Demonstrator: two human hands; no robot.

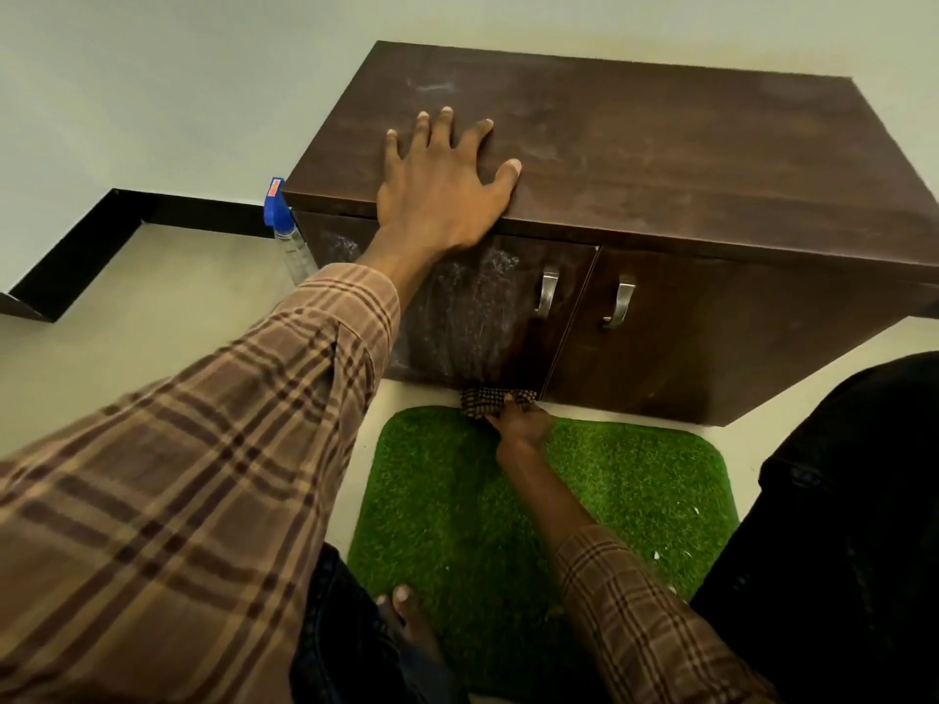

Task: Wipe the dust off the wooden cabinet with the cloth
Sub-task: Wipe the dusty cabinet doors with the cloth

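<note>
Dark brown wooden cabinet stands on the floor against the wall, its long side running left to right and its two doors facing the person. The left hand lies flat with spread fingers on the top, while the right hand grips a bunched checked cloth at the bottom edge of the left door. The step seems to be wiping this door (white streaks remain), so the next stroke likely must go upward.
</note>
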